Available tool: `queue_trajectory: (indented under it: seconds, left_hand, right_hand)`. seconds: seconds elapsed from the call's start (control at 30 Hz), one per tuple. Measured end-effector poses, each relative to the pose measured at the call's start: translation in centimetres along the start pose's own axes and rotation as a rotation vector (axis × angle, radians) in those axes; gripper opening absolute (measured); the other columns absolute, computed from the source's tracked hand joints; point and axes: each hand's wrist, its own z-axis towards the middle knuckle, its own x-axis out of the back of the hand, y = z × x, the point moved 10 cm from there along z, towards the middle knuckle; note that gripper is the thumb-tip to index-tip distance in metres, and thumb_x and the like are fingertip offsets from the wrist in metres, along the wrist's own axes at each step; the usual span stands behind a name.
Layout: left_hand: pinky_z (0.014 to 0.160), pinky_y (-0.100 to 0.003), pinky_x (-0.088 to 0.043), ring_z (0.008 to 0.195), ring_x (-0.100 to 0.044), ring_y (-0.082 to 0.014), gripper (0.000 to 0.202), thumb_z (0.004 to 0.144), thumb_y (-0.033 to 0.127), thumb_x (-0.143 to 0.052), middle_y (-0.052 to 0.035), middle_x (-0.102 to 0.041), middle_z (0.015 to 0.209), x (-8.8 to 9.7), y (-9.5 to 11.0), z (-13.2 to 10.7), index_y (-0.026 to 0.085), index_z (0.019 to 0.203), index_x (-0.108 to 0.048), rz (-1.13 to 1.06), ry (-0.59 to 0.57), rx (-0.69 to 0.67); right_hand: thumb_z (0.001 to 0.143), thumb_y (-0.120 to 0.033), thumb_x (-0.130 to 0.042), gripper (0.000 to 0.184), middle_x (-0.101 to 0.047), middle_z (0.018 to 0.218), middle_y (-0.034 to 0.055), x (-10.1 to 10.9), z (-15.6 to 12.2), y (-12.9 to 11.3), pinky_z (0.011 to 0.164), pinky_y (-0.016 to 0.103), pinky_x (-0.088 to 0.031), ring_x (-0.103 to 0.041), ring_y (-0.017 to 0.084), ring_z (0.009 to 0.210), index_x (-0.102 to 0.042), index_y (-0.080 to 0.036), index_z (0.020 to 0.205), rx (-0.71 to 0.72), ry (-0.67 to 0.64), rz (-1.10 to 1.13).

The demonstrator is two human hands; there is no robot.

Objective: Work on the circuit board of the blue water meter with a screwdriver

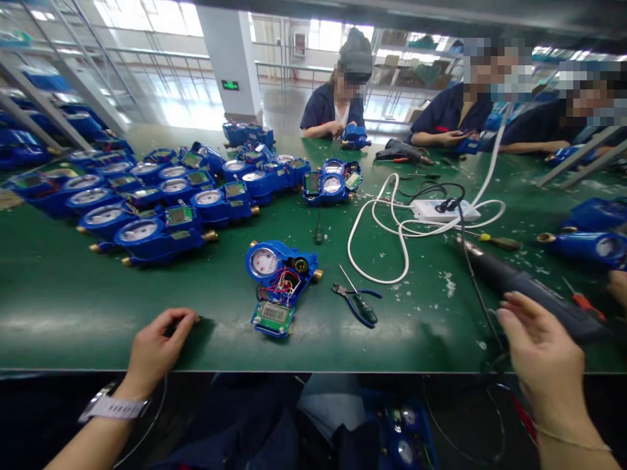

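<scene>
An opened blue water meter (277, 273) lies on the green table (73, 294) in front of me, its wires showing and its small display board (273, 316) tipped toward me. My left hand (157, 349) rests at the table's near edge, left of the meter, fingers curled down onto the surface with nothing seen in them. My right hand (541, 352) hovers at the right with fingers loosely spread, just short of a black electric screwdriver (529, 287) that lies on the table. Blue-handled pliers (360, 305) lie right of the meter.
Several blue meters (161, 196) crowd the left half of the table. A white power strip (443, 210) with looped white cable sits centre right, beside a yellow-handled screwdriver (497, 241). Three people in dark blue work along the far side. More meters (595, 245) lie at the right.
</scene>
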Motion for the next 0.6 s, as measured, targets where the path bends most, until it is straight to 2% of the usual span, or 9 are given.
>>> queue_trajectory:
  seconds: [0.07, 0.13, 0.2, 0.27, 0.33, 0.4, 0.5, 0.6]
  left_hand:
    - [0.083, -0.035, -0.053, 0.073, -0.068, -0.0205, 0.03, 0.08, 0.048, -0.056, 0.0023, -0.069, 0.066, 0.0, 0.3, -0.1, 0.024, 0.064, -0.064, -0.038, 0.0, -0.056]
    - [0.09, -0.039, -0.052, 0.061, -0.065, -0.0192, 0.039, 0.082, 0.044, -0.053, 0.0012, -0.061, 0.049, -0.1, 0.7, -0.3, 0.022, 0.05, -0.058, -0.09, -0.003, -0.146]
    - [0.093, -0.041, -0.05, 0.048, -0.058, -0.016, 0.045, 0.086, 0.04, -0.048, 0.0027, -0.052, 0.041, -0.1, 1.0, -0.6, 0.022, 0.045, -0.051, -0.146, -0.007, -0.212]
    - [0.092, -0.042, -0.05, 0.043, -0.053, -0.0139, 0.049, 0.089, 0.037, -0.041, 0.0034, -0.047, 0.041, 0.0, 1.0, -0.7, 0.022, 0.043, -0.045, -0.189, 0.0, -0.228]
    - [0.091, -0.041, -0.05, 0.046, -0.052, -0.0139, 0.049, 0.093, 0.036, -0.034, 0.003, -0.046, 0.044, 0.1, 1.1, -0.8, 0.022, 0.047, -0.043, -0.195, 0.004, -0.215]
    - [0.086, -0.038, -0.051, 0.053, -0.055, -0.0147, 0.045, 0.094, 0.036, -0.033, 0.0016, -0.051, 0.051, 0.0, 1.3, -0.7, 0.022, 0.055, -0.049, -0.168, -0.017, -0.193]
    - [0.079, -0.033, -0.051, 0.073, -0.062, -0.0179, 0.027, 0.091, 0.039, -0.045, -0.0027, -0.063, 0.072, -0.8, 2.1, -0.7, 0.02, 0.077, -0.059, -0.114, -0.107, -0.168]
    - [0.086, -0.036, -0.05, 0.093, -0.064, -0.022, 0.022, 0.085, 0.038, -0.057, -0.0067, -0.068, 0.095, -2.2, 4.3, -0.9, 0.021, 0.098, -0.06, -0.151, -0.243, -0.216]
  right_hand:
    - [0.076, -0.053, -0.068, 0.051, -0.065, 0.114, 0.01, -5.3, -2.6, -3.1, 0.097, 0.046, -0.046, -0.062, 0.03, 0.102, -0.065, -0.021, 0.116, 0.107, -0.209, -0.028]
    - [0.08, -0.053, -0.06, 0.051, -0.066, 0.111, 0.011, -11.0, -5.4, -6.1, 0.091, 0.047, -0.048, -0.063, 0.028, 0.096, -0.064, -0.018, 0.116, 0.3, -0.42, -0.137]
    - [0.083, -0.05, -0.053, 0.053, -0.066, 0.109, 0.0131, -15.3, -7.2, -7.5, 0.087, 0.047, -0.049, -0.062, 0.028, 0.091, -0.062, -0.013, 0.12, 0.395, -0.511, -0.222]
    - [0.082, -0.047, -0.052, 0.053, -0.066, 0.107, 0.0132, -18.1, -7.8, -7.7, 0.083, 0.045, -0.049, -0.061, 0.027, 0.087, -0.062, -0.013, 0.121, 0.398, -0.515, -0.26]
    - [0.081, -0.046, -0.054, 0.049, -0.067, 0.102, 0.0118, -19.5, -7.8, -7.5, 0.078, 0.043, -0.049, -0.061, 0.027, 0.084, -0.064, -0.015, 0.118, 0.364, -0.488, -0.262]
    - [0.078, -0.046, -0.055, 0.047, -0.066, 0.094, 0.0105, -19.8, -7.6, -7.0, 0.071, 0.04, -0.049, -0.06, 0.026, 0.078, -0.067, -0.015, 0.112, 0.308, -0.444, -0.235]
    - [0.079, -0.047, -0.051, 0.048, -0.06, 0.086, 0.0085, -18.3, -7.4, -6.1, 0.056, 0.033, -0.048, -0.057, 0.019, 0.06, -0.065, -0.012, 0.11, 0.188, -0.36, -0.159]
    - [0.084, -0.044, -0.051, 0.044, -0.058, 0.082, 0.0059, -15.9, -8.2, -6.6, 0.042, 0.027, -0.039, -0.048, 0.013, 0.046, -0.061, -0.013, 0.113, 0.108, -0.334, 0.005]
